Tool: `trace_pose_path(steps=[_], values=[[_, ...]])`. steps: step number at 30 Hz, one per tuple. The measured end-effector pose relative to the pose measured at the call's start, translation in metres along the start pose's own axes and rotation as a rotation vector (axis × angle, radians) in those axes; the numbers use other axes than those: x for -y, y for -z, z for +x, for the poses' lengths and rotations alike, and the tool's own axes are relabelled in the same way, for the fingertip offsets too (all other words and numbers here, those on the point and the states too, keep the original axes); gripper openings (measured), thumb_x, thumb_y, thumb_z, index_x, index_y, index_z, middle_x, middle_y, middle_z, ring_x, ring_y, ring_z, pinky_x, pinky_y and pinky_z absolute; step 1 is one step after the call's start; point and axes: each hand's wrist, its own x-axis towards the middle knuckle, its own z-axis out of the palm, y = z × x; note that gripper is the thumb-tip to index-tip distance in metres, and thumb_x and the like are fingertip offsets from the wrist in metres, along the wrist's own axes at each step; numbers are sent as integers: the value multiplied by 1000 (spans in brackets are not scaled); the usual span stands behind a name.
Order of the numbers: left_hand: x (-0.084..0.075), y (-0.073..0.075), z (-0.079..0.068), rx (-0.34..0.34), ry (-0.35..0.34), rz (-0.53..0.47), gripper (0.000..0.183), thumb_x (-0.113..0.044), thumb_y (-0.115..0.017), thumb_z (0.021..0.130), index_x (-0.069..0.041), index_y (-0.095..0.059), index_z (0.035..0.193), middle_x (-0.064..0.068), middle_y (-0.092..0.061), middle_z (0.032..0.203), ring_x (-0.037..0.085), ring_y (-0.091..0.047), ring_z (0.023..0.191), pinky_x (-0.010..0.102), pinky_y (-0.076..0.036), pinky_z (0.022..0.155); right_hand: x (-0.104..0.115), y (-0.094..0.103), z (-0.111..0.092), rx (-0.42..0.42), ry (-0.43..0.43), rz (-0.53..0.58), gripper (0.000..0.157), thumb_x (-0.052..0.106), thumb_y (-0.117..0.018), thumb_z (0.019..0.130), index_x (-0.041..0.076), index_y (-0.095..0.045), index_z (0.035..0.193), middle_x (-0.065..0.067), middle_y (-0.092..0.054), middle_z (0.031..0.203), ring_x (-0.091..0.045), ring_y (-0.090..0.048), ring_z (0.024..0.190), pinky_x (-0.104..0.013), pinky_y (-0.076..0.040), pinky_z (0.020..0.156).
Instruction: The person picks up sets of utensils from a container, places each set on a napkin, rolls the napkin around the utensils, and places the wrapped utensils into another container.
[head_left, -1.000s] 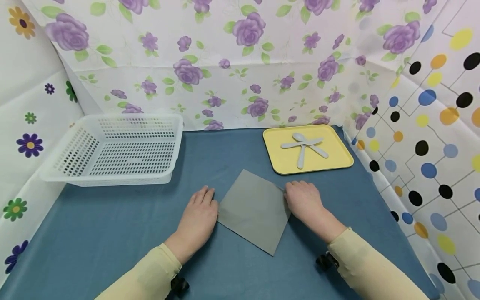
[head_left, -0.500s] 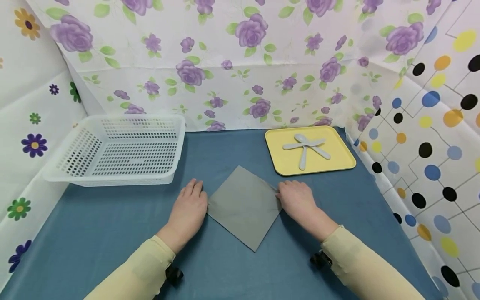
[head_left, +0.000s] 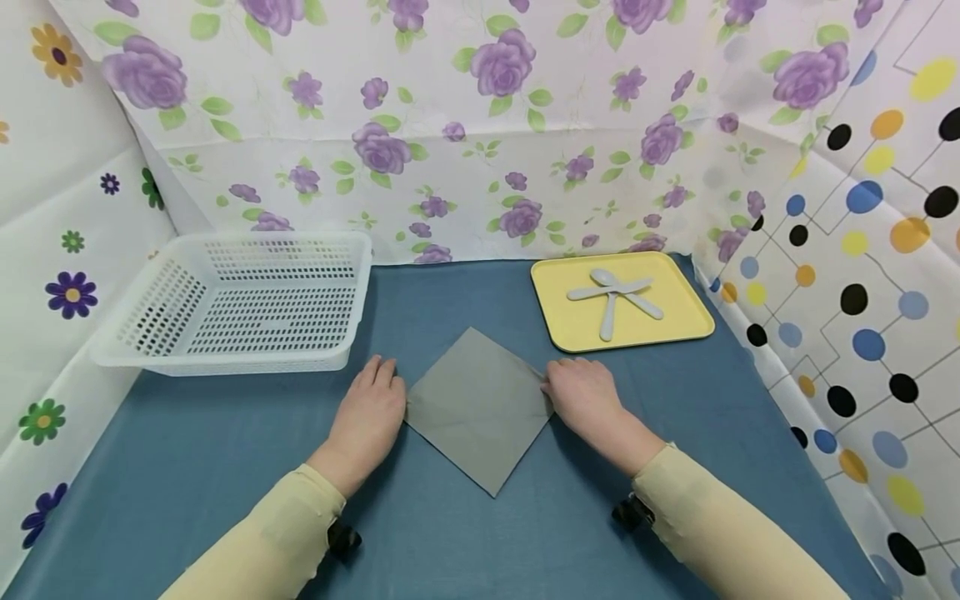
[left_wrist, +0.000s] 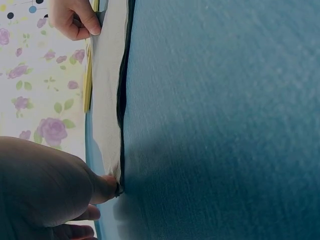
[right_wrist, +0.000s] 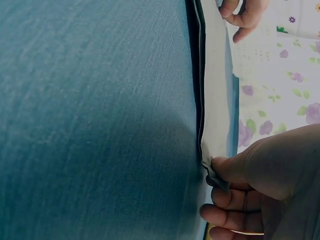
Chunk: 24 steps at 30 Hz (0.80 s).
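A grey folded napkin (head_left: 480,412) lies on the blue tablecloth, turned like a diamond with one corner toward me. My left hand (head_left: 369,417) pinches its left corner, and in the left wrist view the thumb presses on that corner (left_wrist: 112,185). At the right corner, my right hand (head_left: 588,398) grips the cloth between thumb and forefinger, with a bit of grey fabric sticking out in the right wrist view (right_wrist: 217,182). Stacked layers show along the napkin's near edge (left_wrist: 121,100).
A white perforated plastic basket (head_left: 345,354) stands at the back left. On a yellow tray (head_left: 675,325) at the back right lie crossed pale utensils, a spoon (head_left: 603,277) among them. Patterned sheets (head_left: 450,200) hang behind and at both sides.
Both hands have shifted left with the napkin, which has turned so that its near corner points more straight toward me. The grip on both corners stays the same.
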Motion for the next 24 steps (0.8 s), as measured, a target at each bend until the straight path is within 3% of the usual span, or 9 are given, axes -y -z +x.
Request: trace_pose_path(steps=[14, 18, 24], values=[[5, -4, 4, 44, 5, 28, 15, 12, -73, 100, 15, -73, 115, 35, -65, 136, 52, -61, 134, 54, -56, 112, 1, -4, 1, -53, 19, -32, 31, 23, -83, 103, 10, -66, 81, -5, -62, 74, -27, -62, 69, -45, -54, 64], [3, -4, 4, 46, 15, 18, 16, 12, -71, 101, 15, -72, 117, 36, -65, 137, 52, -60, 134, 54, -55, 112, 0, -4, -1, -113, 34, -38, 28, 24, -86, 101, 10, -67, 84, -7, -64, 80, -30, -64, 75, -46, -54, 67], [-6, -3, 4, 8, 10, -29, 20, 5, -72, 102, 12, -69, 120, 34, -65, 137, 50, -61, 134, 56, -54, 113, 4, -2, -5, -203, 86, -8, 26, 21, -91, 96, 7, -76, 111, -12, -70, 103, -33, -68, 93, -49, -58, 76]])
